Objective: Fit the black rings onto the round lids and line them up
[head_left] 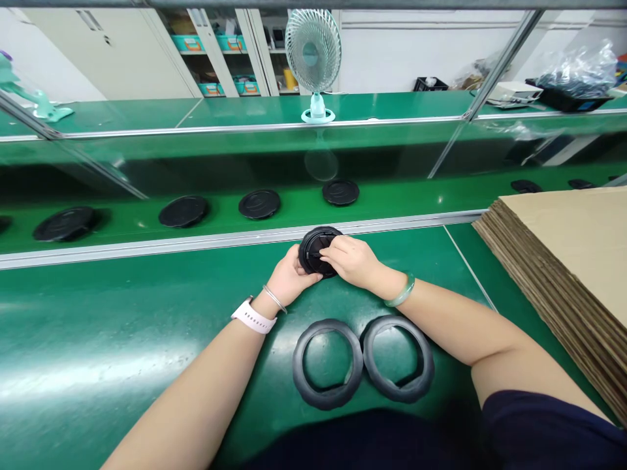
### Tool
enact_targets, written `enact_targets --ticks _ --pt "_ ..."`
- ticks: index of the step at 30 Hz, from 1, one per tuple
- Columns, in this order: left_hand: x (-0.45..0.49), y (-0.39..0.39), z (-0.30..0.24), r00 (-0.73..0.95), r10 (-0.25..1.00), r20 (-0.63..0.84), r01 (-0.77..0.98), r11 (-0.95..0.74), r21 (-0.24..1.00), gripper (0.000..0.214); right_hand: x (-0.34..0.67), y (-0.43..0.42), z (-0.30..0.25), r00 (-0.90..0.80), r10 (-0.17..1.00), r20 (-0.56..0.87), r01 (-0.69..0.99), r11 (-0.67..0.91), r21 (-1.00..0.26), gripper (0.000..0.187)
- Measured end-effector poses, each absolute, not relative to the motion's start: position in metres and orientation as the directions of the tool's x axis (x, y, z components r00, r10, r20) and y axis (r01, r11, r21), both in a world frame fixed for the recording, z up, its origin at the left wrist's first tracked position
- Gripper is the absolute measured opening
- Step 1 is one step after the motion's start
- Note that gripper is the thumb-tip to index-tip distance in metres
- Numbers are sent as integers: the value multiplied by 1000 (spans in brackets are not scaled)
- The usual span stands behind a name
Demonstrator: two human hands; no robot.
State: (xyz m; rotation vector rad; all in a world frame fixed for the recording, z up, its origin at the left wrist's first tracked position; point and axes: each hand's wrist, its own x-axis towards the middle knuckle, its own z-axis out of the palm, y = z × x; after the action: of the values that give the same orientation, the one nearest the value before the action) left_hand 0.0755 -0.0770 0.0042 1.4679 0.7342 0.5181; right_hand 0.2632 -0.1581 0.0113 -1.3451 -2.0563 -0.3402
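Note:
A round black disc-shaped part (319, 245) with a raised rim is held tilted over the green bench. My left hand (290, 279) grips its left and lower edge, thumb on the near side. My right hand (353, 261) has its fingers closed in a pinch at the middle of the disc; whether a small piece is between the fingertips is hidden. Nearer to me, two dark grey rings lie flat and side by side: a left ring (300, 365) and a right ring (427, 365).
Several black round discs (259, 204) lie on the green conveyor belt (298, 192) beyond a metal rail (147, 246). Flattened cardboard sheets (568, 241) are stacked at the right. A mint-green fan (313, 55) stands on the rear shelf, and metal frame posts rise above the belt.

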Motion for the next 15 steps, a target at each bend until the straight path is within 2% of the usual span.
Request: enact_targets --ticks 9,15 --pt "75 -76 3 686 713 -143 138 65 988 70 257 -160 16 -246 770 589 913 388 -127 23" --pt "75 -75 3 688 712 -140 119 80 990 72 250 -157 15 -219 835 505 948 305 -93 31"
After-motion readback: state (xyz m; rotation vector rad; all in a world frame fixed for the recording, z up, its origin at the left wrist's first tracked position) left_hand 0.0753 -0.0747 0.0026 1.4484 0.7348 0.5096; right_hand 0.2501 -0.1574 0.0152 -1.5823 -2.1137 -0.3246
